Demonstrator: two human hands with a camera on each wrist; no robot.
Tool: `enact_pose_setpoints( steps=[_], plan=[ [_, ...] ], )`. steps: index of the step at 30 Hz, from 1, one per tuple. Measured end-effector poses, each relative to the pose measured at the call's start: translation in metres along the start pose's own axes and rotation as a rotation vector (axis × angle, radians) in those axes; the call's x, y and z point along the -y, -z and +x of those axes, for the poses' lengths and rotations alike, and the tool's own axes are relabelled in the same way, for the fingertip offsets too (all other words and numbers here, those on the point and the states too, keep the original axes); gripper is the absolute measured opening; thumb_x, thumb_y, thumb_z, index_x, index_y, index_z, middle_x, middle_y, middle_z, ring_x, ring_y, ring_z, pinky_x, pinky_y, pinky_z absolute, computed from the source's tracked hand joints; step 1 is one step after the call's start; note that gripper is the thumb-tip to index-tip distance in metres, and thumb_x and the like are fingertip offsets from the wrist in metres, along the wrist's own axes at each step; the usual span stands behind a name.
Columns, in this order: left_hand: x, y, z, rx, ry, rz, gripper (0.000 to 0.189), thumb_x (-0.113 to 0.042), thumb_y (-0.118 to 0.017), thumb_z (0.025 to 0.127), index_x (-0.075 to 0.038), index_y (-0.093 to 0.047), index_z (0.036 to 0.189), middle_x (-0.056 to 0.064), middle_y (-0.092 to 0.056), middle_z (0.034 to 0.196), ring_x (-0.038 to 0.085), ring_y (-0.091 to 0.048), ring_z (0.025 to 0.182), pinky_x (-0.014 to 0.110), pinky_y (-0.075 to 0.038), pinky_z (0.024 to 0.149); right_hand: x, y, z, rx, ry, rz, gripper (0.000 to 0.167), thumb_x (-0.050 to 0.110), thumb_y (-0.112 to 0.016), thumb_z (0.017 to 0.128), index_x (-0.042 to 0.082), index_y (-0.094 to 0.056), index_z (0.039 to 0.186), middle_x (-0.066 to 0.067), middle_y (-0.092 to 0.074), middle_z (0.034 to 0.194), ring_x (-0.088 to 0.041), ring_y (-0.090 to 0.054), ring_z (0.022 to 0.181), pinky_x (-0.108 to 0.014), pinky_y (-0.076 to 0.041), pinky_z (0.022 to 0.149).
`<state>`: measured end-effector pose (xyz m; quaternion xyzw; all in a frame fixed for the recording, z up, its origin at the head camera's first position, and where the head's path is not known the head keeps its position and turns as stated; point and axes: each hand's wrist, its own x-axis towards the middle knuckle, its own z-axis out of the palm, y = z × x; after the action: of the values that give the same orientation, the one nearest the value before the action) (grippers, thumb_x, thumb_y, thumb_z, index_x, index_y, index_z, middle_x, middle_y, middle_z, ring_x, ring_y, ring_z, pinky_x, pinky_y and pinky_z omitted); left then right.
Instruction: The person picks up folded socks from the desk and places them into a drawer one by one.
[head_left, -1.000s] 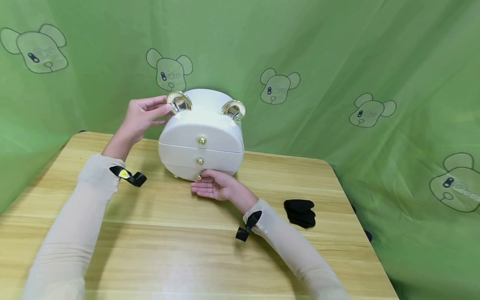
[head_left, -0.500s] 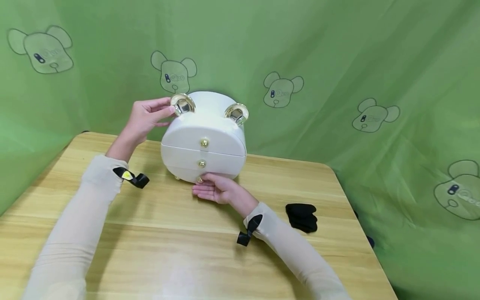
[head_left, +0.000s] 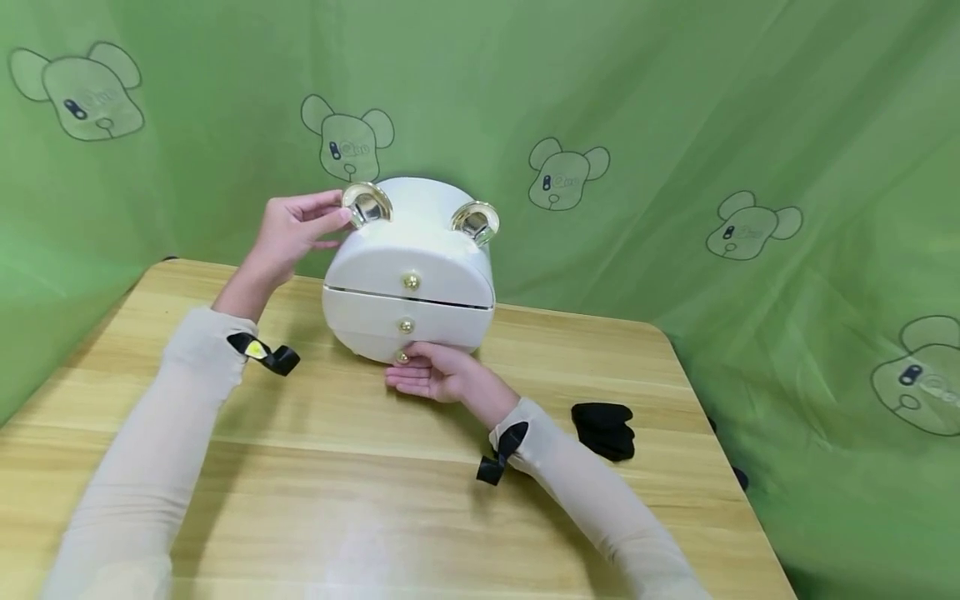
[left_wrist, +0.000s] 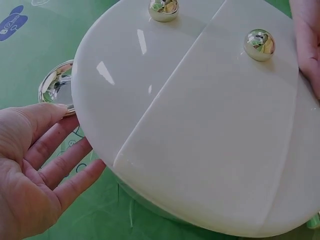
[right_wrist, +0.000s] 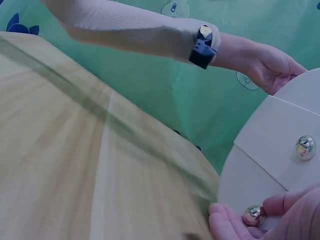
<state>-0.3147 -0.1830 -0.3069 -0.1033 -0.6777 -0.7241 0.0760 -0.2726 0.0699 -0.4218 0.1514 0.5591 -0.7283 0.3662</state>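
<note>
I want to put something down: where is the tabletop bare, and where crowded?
Bare: the tabletop between the sleeves, and the patch between the white box and the black bundle. Crowded: the box's front, where the right hand pinches the lowest knob, and its upper left, where the left hand pinches a golden ear.

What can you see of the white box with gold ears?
The white box is smooth, glossy and rounded, perhaps plastic. It has two shiny gold ears on top and three round gold knobs down its front. A thin dark gap shows below the front's top part. It stands near the back edge of the table. The person's left hand holds one ear, and the right hand pinches the bottom knob.
</note>
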Motion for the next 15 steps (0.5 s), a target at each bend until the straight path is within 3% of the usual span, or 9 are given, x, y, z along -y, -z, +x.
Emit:
enact_pose_setpoints(
  steps=[4,8,11,15],
  plan=[
    [0.001,-0.003,0.0,0.0,-0.008,0.003,0.046,-0.007,-0.074,0.093,0.003,-0.059,0.135,-0.012,-0.077,0.093,0.008,-0.074,0.088,0.025,-0.067,0.075,0.004,0.004,-0.001,0.004,-0.017,-0.03,0.022,0.015,-0.058,0.102,-0.004,-0.068,0.109,-0.022,-0.076,0.103,-0.037,-0.06,0.13,-0.042,-0.052,0.115],
    [0.002,-0.005,0.0,0.003,-0.017,0.019,0.045,-0.008,-0.074,0.093,0.001,-0.06,0.135,-0.011,-0.077,0.094,0.009,-0.074,0.089,0.025,-0.067,0.076,0.008,0.008,-0.002,0.004,-0.022,-0.053,0.031,0.016,-0.059,0.1,-0.007,-0.064,0.121,-0.019,-0.077,0.096,-0.034,-0.072,0.112,-0.042,-0.054,0.113],
    [0.001,-0.006,0.0,-0.001,-0.023,0.026,0.045,-0.009,-0.074,0.093,0.0,-0.061,0.135,-0.01,-0.076,0.095,0.01,-0.074,0.091,0.025,-0.067,0.077,0.011,0.008,-0.001,-0.003,-0.017,-0.052,0.029,0.015,-0.06,0.099,-0.006,-0.065,0.119,-0.02,-0.077,0.098,-0.033,-0.075,0.106,-0.042,-0.055,0.112],
    [0.002,-0.008,0.0,-0.014,-0.02,0.025,0.045,-0.01,-0.074,0.093,-0.001,-0.061,0.135,-0.009,-0.076,0.095,0.011,-0.073,0.091,0.024,-0.067,0.078,0.014,0.01,-0.001,-0.014,-0.014,-0.047,0.025,0.016,-0.062,0.1,-0.003,-0.066,0.114,-0.021,-0.077,0.102,-0.035,-0.072,0.113,-0.043,-0.055,0.111]
  ],
)
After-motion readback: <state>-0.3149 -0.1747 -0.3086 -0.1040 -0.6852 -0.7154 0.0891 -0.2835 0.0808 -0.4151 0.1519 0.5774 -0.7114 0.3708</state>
